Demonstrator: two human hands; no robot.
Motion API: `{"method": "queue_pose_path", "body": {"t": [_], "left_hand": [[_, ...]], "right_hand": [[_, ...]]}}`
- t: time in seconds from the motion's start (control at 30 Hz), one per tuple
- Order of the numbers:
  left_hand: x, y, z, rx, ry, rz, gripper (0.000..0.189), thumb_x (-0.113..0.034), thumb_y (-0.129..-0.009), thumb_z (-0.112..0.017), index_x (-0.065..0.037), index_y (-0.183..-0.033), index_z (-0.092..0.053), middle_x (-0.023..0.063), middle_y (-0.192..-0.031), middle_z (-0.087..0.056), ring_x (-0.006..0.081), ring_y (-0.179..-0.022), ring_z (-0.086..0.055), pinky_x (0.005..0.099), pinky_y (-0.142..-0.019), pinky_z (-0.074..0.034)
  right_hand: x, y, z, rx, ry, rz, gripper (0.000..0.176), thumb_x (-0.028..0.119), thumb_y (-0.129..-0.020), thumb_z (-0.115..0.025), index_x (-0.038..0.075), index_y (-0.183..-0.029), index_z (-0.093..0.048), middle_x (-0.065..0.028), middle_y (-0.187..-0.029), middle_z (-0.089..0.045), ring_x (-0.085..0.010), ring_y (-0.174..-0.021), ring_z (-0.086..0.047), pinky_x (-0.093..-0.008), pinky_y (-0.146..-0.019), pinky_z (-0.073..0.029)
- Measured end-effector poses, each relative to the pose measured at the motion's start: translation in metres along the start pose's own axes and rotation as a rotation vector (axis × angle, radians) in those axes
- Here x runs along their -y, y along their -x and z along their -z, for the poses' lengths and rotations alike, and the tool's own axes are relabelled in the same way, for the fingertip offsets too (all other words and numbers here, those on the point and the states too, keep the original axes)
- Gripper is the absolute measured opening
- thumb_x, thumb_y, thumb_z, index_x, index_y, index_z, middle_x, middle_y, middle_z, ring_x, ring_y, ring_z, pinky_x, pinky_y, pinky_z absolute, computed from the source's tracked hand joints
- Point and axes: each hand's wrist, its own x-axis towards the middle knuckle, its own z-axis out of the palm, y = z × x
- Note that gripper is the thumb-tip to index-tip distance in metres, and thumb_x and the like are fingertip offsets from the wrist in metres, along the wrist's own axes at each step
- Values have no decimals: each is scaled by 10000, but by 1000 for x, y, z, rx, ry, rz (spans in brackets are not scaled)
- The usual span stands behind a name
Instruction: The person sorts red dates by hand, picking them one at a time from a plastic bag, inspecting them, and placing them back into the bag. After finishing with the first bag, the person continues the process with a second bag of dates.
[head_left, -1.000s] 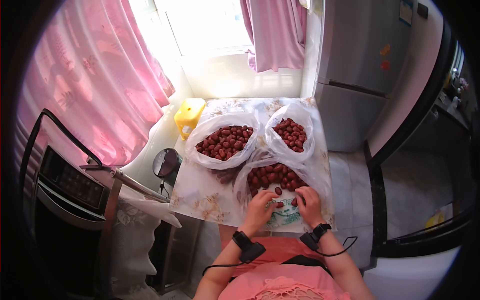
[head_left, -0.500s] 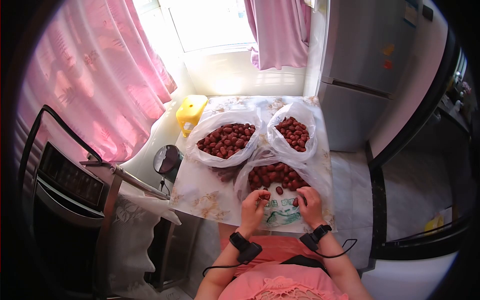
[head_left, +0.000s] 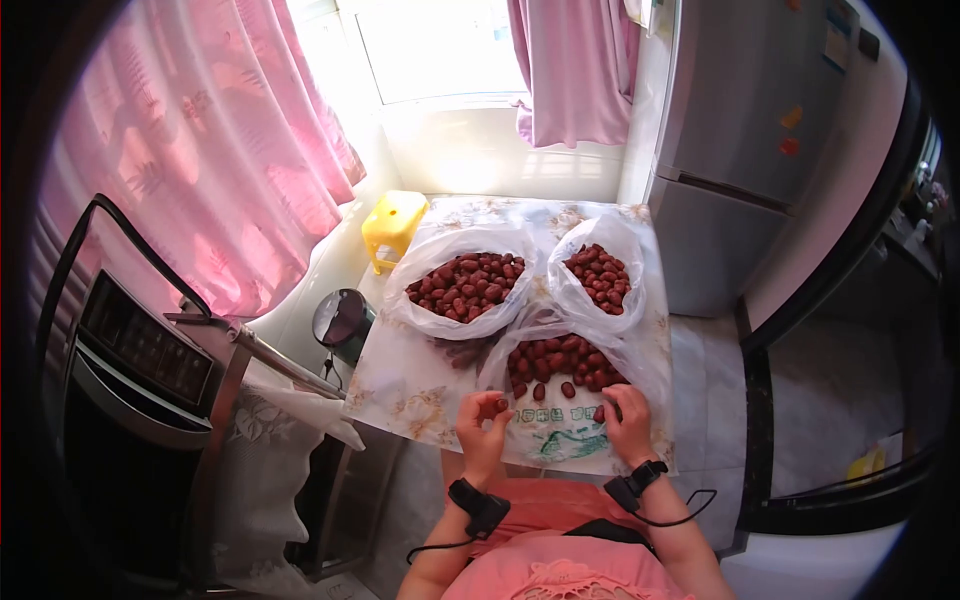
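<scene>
Three clear plastic bags of red dates lie open on the table: a large one [head_left: 468, 286] at back left, a smaller one [head_left: 600, 277] at back right and one [head_left: 560, 360] nearest me. My left hand [head_left: 482, 432] pinches a date [head_left: 501, 405] at the front bag's left edge. My right hand [head_left: 628, 424] is curled at that bag's right side, its fingertips closed on another date [head_left: 599, 413]. Between the hands, single dates [head_left: 567, 390] rest on the plastic above green printing. Both wrists wear black devices with cables.
The table [head_left: 410, 390] has a flowered cover. A yellow stool [head_left: 394, 220] and a dark round bin [head_left: 342, 322] stand to its left, near a black appliance [head_left: 140, 350]. A grey fridge [head_left: 730, 170] is at back right.
My left hand has shifted left, away from the loose dates, still holding a date. Another single date now shows beside the earlier one. The whole view has shifted slightly.
</scene>
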Motion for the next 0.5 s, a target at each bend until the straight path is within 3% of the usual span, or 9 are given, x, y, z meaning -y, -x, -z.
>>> {"method": "queue_pose_path", "body": {"t": [0.23, 0.4, 0.5], "left_hand": [[24, 3, 1, 96, -33, -63, 308, 109, -805, -762, -2, -1080, -680, 49, -993, -623, 130, -852, -649, 260, -755, -532], [23, 7, 4, 92, -198, -177, 216, -36, -955, -646, -26, -1166, -687, 98, -993, -639, 222, -859, -651, 325, -766, -522], [28, 8, 4, 104, -200, -151, 217, -83, -984, -619, -38, -1185, -687, 121, -996, -645, 263, -873, -649, 345, -771, -513]], "right_hand": [[-2, 1, 0, -2, 26, -1, 220, 5, -859, -697, 41, -1076, -677, -142, -1067, -697, -367, -1008, -662, -453, -894, -517], [-1, 0, 0, 1, 25, -1, 222, 2, -857, -695, 40, -1075, -679, -141, -1065, -698, -365, -1006, -663, -456, -898, -516], [1, -1, 0, -5, 29, 7, 223, -1, -855, -695, 39, -1074, -679, -141, -1065, -696, -366, -1005, -661, -456, -899, -514]]}}
